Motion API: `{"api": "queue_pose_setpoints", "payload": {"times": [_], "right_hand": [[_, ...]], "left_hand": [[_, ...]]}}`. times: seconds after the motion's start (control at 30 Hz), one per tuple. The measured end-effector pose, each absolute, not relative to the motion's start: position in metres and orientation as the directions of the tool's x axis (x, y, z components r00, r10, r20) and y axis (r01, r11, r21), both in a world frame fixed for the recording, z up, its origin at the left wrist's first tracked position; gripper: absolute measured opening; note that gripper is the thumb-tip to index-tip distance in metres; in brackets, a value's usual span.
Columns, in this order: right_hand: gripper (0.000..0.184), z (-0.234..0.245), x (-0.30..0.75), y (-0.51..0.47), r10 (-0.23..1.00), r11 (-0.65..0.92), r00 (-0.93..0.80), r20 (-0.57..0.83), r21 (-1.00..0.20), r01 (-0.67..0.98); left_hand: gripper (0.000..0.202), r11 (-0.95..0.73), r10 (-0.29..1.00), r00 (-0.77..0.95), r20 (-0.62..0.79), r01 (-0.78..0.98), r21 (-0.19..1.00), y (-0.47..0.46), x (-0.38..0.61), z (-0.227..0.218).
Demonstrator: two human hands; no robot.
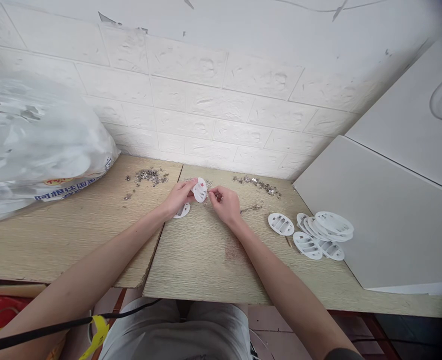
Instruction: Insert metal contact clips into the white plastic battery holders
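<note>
My left hand [180, 199] grips a round white plastic battery holder [200, 190] by its left side, tilted up off the table. Close to its right edge, my right hand [224, 203] has thumb and forefinger pinched together; whatever lies between them is too small to make out. Under my left hand a second white disc [183, 210] lies partly covered. A heap of small metal contacts [151, 176] is to the left, and another metal pile [258, 185] lies to the right. Beside my right hand rests a thin metal tool, perhaps tweezers [251, 207].
Several white battery holders [333, 225] are stacked and spread on the right, with one holder [281, 224] a little apart. A big filled plastic bag [40, 145] stands at the left. A white brick-patterned wall [213, 100] backs the wooden table [201, 270]; a grey panel [393, 215] leans at the right.
</note>
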State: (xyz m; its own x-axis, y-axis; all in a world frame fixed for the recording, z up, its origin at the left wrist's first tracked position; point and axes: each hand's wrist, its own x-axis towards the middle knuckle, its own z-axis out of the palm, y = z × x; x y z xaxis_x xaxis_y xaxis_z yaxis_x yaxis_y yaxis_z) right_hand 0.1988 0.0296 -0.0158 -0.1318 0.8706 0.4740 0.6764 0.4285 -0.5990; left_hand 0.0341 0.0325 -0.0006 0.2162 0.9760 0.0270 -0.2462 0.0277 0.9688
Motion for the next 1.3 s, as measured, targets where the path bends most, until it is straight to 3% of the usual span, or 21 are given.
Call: {"api": "queue_pose_setpoints", "payload": {"times": [0.17, 0.27, 0.43, 0.53, 0.63, 0.9, 1.13, 1.3], "right_hand": [[0.019, -0.007, 0.209, 0.035, 0.869, 0.409, -0.106, 0.483, -0.581, 0.703], [0.021, 0.009, 0.227, 0.039, 0.904, 0.332, -0.082, 0.419, -0.569, 0.753], [0.012, 0.043, 0.266, 0.033, 0.973, 0.23, -0.196, 0.123, -0.402, 0.886], [0.005, 0.049, 0.287, 0.03, 0.964, 0.189, -0.242, -0.107, -0.36, 0.914], [0.008, 0.045, 0.297, 0.031, 0.952, 0.136, -0.216, -0.216, -0.332, 0.933], [0.007, 0.041, 0.283, 0.032, 0.934, 0.213, -0.292, -0.205, -0.339, 0.917], [0.012, 0.027, 0.272, 0.037, 0.928, 0.329, -0.372, -0.021, -0.421, 0.845], [0.018, 0.032, 0.273, 0.036, 0.922, 0.32, -0.379, -0.073, -0.405, 0.856]], "left_hand": [[0.045, 0.021, 0.975, 0.219, 0.033, -0.237, 0.971, 0.032, 0.034, -0.001], [0.046, 0.034, 0.976, 0.217, 0.018, -0.233, 0.972, 0.031, 0.035, 0.001], [0.046, 0.037, 0.977, 0.213, 0.017, -0.247, 0.968, 0.03, 0.035, 0.003], [0.044, 0.057, 0.978, 0.209, 0.002, -0.273, 0.96, 0.03, 0.036, 0.003], [0.041, 0.062, 0.979, 0.202, 0.0, -0.297, 0.953, 0.031, 0.036, 0.002], [0.043, 0.035, 0.973, 0.227, 0.03, -0.274, 0.961, 0.032, 0.034, 0.001], [0.042, 0.051, 0.977, 0.215, 0.009, -0.273, 0.961, 0.031, 0.035, 0.001], [0.042, 0.056, 0.978, 0.207, 0.001, -0.27, 0.961, 0.032, 0.034, -0.001]]}}
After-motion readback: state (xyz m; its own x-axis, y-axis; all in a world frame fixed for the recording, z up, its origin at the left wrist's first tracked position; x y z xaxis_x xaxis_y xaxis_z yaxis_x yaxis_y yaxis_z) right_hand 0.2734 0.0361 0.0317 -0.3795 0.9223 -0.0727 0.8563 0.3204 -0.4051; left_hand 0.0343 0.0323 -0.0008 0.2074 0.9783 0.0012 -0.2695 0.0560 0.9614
